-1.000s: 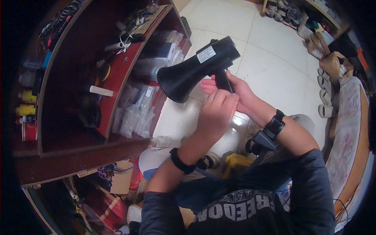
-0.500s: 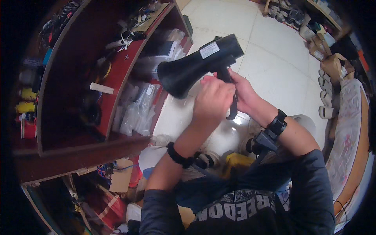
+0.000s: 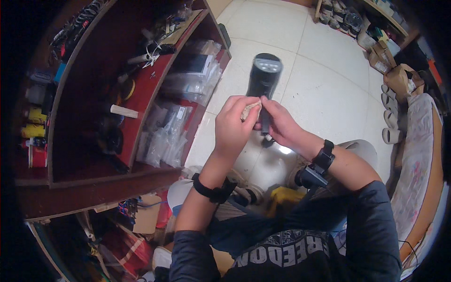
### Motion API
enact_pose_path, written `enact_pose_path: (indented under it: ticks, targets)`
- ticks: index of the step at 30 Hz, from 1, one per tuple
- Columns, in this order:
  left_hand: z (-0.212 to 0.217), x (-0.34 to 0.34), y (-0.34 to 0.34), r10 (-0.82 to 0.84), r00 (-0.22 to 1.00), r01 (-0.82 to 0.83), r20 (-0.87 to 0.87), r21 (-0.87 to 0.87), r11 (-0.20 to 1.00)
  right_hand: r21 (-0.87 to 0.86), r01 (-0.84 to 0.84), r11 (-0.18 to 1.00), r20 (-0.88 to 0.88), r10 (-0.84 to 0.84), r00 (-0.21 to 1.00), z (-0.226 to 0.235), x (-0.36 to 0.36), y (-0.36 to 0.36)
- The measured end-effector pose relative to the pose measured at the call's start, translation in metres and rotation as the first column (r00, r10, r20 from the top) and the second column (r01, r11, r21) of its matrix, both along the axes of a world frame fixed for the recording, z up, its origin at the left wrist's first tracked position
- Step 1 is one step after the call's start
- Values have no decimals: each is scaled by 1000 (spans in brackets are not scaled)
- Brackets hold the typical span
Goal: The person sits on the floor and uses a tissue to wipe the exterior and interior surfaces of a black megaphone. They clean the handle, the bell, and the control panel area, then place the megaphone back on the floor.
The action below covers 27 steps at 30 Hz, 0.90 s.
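A black megaphone (image 3: 263, 81) is held up over the floor, its rear end with a light panel of several buttons facing me. My right hand (image 3: 283, 123) is closed round its handle, which points down toward me. My left hand (image 3: 234, 123) is beside the handle, fingers pinched on a crumpled beige cloth (image 3: 250, 109). Most of the cloth is hidden inside the fingers. The megaphone's bell is turned away and out of sight.
To the left stands a dark red shelf unit (image 3: 155, 103) with clear plastic packets (image 3: 167, 136), a wooden stick (image 3: 124, 111) and tools. White shoes (image 3: 391, 135) line the right side near a cushioned bench (image 3: 416, 174). Pale floor tiles (image 3: 319, 75) lie ahead.
The megaphone has swung from lying sideways, bell to the left, to showing its rear end. My left hand has shifted left and slightly down, and the beige cloth now shows in it.
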State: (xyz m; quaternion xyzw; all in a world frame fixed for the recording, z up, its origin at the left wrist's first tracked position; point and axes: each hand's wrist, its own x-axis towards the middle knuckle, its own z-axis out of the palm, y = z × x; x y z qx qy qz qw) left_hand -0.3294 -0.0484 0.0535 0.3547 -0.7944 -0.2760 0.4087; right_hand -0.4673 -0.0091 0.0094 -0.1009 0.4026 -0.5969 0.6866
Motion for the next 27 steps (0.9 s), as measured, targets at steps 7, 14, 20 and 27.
enact_pose_path:
  ticks: [7, 14, 20, 27]
  targets:
    - [-11, -2, -4, -33, 995, 34, 98, -13, 999, -28, -150, 988, -198, 141, 970, -34, 6, 11]
    - [-15, 0, -4, 86, 934, -32, 348, -160, 987, 31, -95, 995, -615, 94, 783, -47, 10, 3]
    - [-9, -10, 23, -51, 965, 83, 255, -114, 990, -56, -33, 998, -568, -4, 823, -58, -5, -4]
    - [-11, 1, -13, 29, 969, -17, 247, -48, 999, 62, -74, 995, -281, 88, 956, -7, -3, 2]
